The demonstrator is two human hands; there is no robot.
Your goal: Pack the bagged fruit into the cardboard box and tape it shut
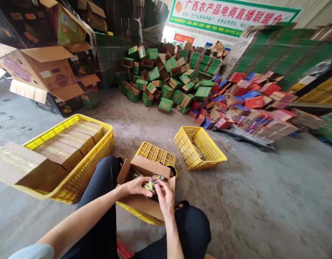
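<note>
An open cardboard box (144,205) sits between my knees on a yellow crate (155,154). Over its opening, my left hand (137,186) curls around a small clear-plastic pack (150,185) with yellow and dark contents. My right hand (165,197) grips the pack's right side, fingers bent over the wrap. What kind of goods the plastic holds is too small to make out. More wrapped pieces show inside the box, partly hidden by my hands. Behind the box's right corner, a roll of tape (172,172) is partly visible.
On my left stands a large yellow crate (82,176) of taped cartons (71,138). Ahead to the right, another yellow crate (209,158) holds a few brownish things. Heaps of green boxes (166,104) and red-blue boxes (253,102) lie farther off on the concrete floor (263,201).
</note>
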